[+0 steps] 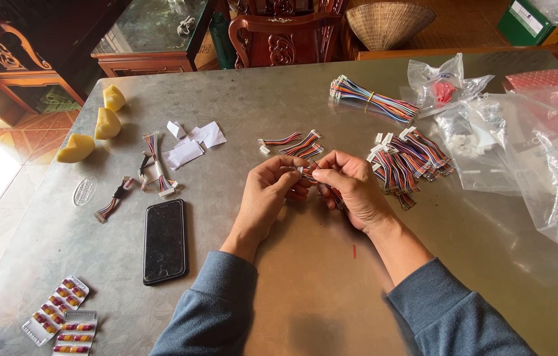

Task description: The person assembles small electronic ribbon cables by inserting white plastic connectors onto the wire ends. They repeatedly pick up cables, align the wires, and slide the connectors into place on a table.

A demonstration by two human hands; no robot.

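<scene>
My left hand (pixel 267 192) and my right hand (pixel 354 186) meet over the middle of a grey metal table (pixel 305 277). Together they pinch a short multicoloured ribbon cable with a white connector (pixel 302 173); its wires hang down under my right palm. Just beyond my fingers lie two or three similar short cables (pixel 299 143). A heap of the same cables (pixel 407 158) sits right of my right hand. A longer tied bundle of coloured wires (pixel 371 99) lies further back.
A black phone (pixel 164 240) lies left of my left arm. Loose cables (pixel 154 168), white paper scraps (pixel 190 142) and three yellow wedges (pixel 98 125) sit at the left. Pill blister packs (pixel 61 316) are near the front left corner. Clear plastic bags (pixel 529 145) cover the right side.
</scene>
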